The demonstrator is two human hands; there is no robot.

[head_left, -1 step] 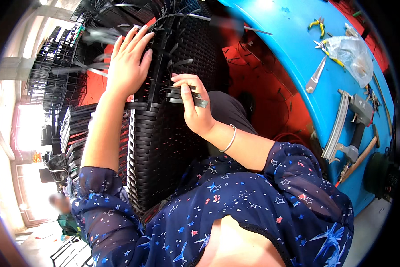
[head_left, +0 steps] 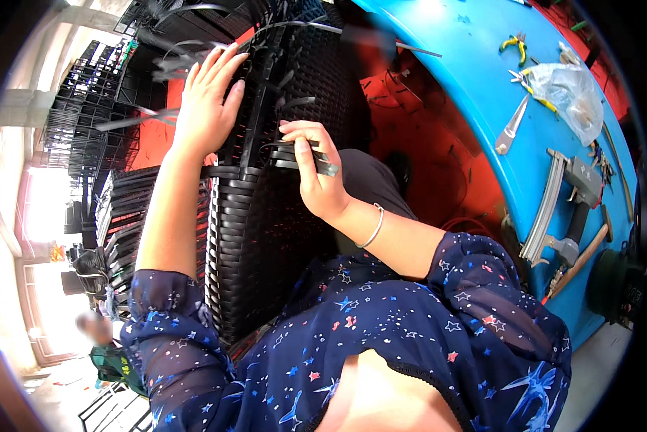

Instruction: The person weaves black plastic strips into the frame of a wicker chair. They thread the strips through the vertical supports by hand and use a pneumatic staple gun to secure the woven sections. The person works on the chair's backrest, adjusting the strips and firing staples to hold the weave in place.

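Note:
A black woven wicker piece point(head_left: 237, 245) made of flat strips stands upright between my arms, its corner edge facing me. My left hand point(head_left: 209, 101) lies near its far part, fingers stretched out and close together, thumb apart. Loose strips point(head_left: 137, 121) stick out blurred beside that hand. Against the woven side, my right hand point(head_left: 315, 162) is closed, thumb pressed on a flat dark piece with a grey end point(head_left: 328, 169). Whether that piece is a tool or a folded strip I cannot tell.
To the right, a blue table point(head_left: 474, 93) carries yellow-handled pliers point(head_left: 513, 48), a clear plastic bag point(head_left: 572, 101), a pointed blade point(head_left: 512, 126), a staple gun point(head_left: 579, 180) and a hammer point(head_left: 582, 259). Black frames point(head_left: 86, 115) stand at left; a person point(head_left: 111, 360) is behind.
The loose strips beside my left hand have swung a little. Both hands stay almost where they were.

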